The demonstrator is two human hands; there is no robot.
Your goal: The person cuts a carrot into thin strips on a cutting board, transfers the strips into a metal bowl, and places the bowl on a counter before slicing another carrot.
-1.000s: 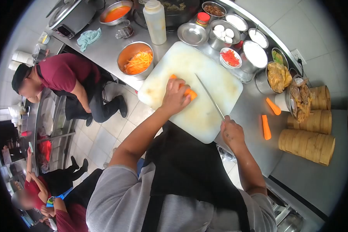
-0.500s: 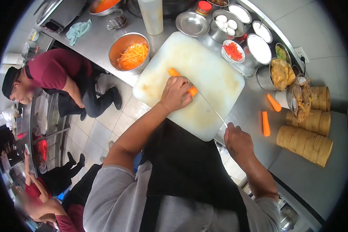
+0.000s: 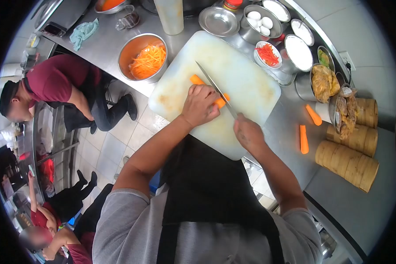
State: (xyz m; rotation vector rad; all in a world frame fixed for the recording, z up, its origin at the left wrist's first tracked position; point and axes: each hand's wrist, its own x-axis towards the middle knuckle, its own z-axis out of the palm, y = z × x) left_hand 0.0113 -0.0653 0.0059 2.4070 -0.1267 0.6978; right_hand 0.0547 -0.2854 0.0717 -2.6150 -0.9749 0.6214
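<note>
A carrot lies on the white cutting board, pressed under the curled fingers of my left hand. Both ends of it show on either side of the fingers. My right hand is wrapped round the handle of a knife over the board's right part. The long blade points up and away, crossing the carrot in this view close beside my left fingertips.
Left of the board stands a steel bowl of shredded carrot. Two carrots lie on the right of the counter near bamboo steamers. Behind are a bowl of eggs and a bowl of red strips. A person bends at left.
My right hand has moved up and left, pushing the knife forward so its blade now reaches past the carrot. My left hand stays on the carrot.
</note>
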